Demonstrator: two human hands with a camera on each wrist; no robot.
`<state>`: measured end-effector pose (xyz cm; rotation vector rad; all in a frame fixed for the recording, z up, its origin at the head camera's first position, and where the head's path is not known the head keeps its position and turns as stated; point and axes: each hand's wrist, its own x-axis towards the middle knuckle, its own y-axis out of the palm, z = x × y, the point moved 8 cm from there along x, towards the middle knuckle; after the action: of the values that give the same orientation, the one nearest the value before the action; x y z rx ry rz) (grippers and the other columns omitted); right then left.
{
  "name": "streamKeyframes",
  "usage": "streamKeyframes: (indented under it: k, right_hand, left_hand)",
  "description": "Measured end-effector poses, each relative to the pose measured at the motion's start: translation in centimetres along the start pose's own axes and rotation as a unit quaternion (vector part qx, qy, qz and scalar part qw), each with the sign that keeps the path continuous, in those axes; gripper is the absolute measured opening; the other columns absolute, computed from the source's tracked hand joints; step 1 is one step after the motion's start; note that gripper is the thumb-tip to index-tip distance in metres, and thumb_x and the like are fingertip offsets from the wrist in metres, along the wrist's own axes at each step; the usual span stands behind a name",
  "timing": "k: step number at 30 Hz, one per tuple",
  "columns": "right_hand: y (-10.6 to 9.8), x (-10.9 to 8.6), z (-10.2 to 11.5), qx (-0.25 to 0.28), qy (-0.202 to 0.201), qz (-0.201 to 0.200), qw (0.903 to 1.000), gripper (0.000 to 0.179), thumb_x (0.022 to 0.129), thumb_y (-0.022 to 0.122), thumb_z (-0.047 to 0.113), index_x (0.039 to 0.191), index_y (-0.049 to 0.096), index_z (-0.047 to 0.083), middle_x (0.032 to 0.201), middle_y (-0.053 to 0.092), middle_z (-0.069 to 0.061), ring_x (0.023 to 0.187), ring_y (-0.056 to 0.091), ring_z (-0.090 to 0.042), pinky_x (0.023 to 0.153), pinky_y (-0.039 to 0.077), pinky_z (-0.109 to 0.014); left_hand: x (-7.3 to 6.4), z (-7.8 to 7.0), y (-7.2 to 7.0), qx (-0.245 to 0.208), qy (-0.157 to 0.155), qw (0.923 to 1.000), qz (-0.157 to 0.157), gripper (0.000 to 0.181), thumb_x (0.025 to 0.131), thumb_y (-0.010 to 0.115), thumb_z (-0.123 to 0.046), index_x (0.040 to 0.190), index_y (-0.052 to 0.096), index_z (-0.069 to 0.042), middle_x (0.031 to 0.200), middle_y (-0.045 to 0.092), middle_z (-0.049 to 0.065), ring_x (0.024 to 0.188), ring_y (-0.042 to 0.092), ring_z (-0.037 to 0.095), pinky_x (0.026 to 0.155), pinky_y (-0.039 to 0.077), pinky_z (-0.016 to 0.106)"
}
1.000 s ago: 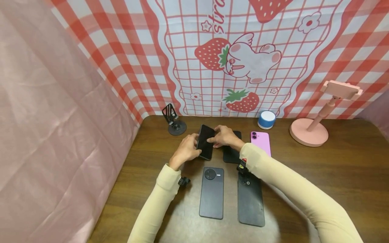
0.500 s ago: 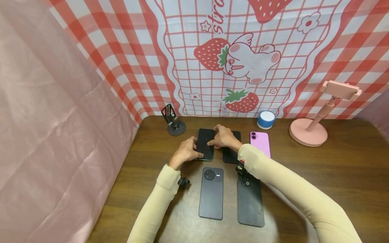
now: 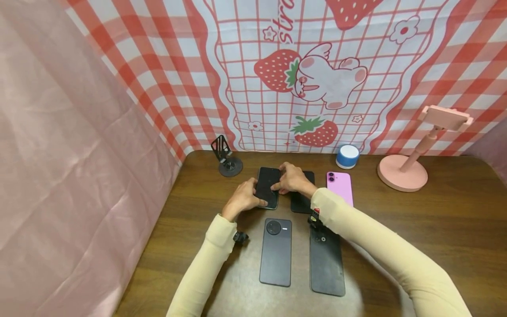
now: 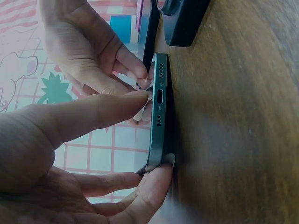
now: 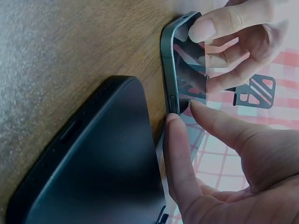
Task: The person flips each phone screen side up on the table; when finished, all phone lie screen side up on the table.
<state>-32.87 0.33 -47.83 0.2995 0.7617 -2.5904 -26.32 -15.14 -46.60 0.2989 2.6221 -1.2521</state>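
A smartphone (image 3: 267,182) lies screen up at the back of the table, between the two hands. My left hand (image 3: 242,197) grips its near left corner, the thumb on the dark screen and fingertips at the side edge. From the right, my right hand (image 3: 293,178) pinches it, with the thumb over the screen and the index finger against the side edge. In the left wrist view the smartphone's greenish bottom edge (image 4: 159,135) shows a charging port. A second black phone (image 3: 301,203) lies partly hidden under the right hand and wrist.
Nearer the front lie a grey phone (image 3: 276,257) and a dark phone (image 3: 328,270), with a pink phone (image 3: 341,184) farther back. A black phone stand (image 3: 230,167), a blue-and-white round object (image 3: 347,157) and a pink stand (image 3: 402,173) are along the back edge.
The smartphone was tilted at first and has come down flat on the table between the hands. Over the last half second the hands have barely moved.
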Motion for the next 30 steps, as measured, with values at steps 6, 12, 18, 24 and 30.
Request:
streamKeyframes:
  k: [6, 12, 18, 24, 30]
  right_hand:
    - [-0.1, -0.1, -0.1, 0.011, -0.014, 0.006, 0.9998, 0.084, 0.080, 0.088, 0.000, 0.150, 0.042, -0.004, 0.119, 0.064, -0.028, 0.070, 0.074, -0.020, 0.068, 0.064, -0.032]
    - [-0.1, -0.3, -0.3, 0.006, -0.010, 0.017, 0.9998, 0.085, 0.081, 0.087, -0.001, 0.152, 0.041, -0.001, 0.121, 0.063, -0.026, 0.077, 0.075, -0.023, 0.071, 0.065, -0.033]
    - [-0.5, -0.7, -0.3, -0.004, -0.018, 0.021, 0.9996, 0.087, 0.081, 0.088, 0.002, 0.154, 0.041, 0.001, 0.125, 0.065, -0.025, 0.080, 0.077, -0.021, 0.079, 0.064, -0.036]
    - [-1.1, -1.6, -0.3, 0.006, -0.038, 0.024, 0.9990, 0.084, 0.082, 0.088, 0.006, 0.153, 0.043, 0.001, 0.125, 0.066, -0.024, 0.078, 0.076, -0.018, 0.080, 0.064, -0.039]
    - [-2.5, -2.5, 0.6, 0.009, -0.062, 0.012, 0.9980, 0.084, 0.081, 0.089, 0.006, 0.152, 0.044, 0.000, 0.127, 0.067, -0.026, 0.076, 0.075, -0.021, 0.076, 0.064, -0.039]
  left_hand:
    - [-0.1, -0.1, 0.0, 0.004, -0.002, 1.0000, -0.001, 0.085, 0.079, 0.092, -0.023, 0.148, 0.048, 0.001, 0.125, 0.063, 0.021, 0.109, 0.061, 0.031, 0.102, 0.051, 0.048]
    - [-0.2, -0.1, 0.1, 0.010, -0.007, 0.9999, -0.002, 0.087, 0.077, 0.094, -0.023, 0.147, 0.049, 0.000, 0.127, 0.061, 0.020, 0.112, 0.057, 0.031, 0.105, 0.049, 0.047]
    - [-0.1, -0.1, 0.3, 0.006, -0.007, 1.0000, 0.001, 0.087, 0.077, 0.093, -0.022, 0.148, 0.048, 0.000, 0.128, 0.061, 0.019, 0.114, 0.057, 0.031, 0.107, 0.048, 0.046]
    - [-0.1, -0.2, 0.2, 0.001, -0.006, 1.0000, 0.000, 0.091, 0.077, 0.094, -0.022, 0.151, 0.046, 0.000, 0.130, 0.060, 0.019, 0.117, 0.057, 0.031, 0.109, 0.048, 0.047]
    - [-0.4, -0.3, 0.1, 0.001, -0.005, 0.9999, -0.009, 0.091, 0.077, 0.094, -0.020, 0.151, 0.045, 0.000, 0.132, 0.058, 0.020, 0.120, 0.057, 0.033, 0.110, 0.048, 0.048]
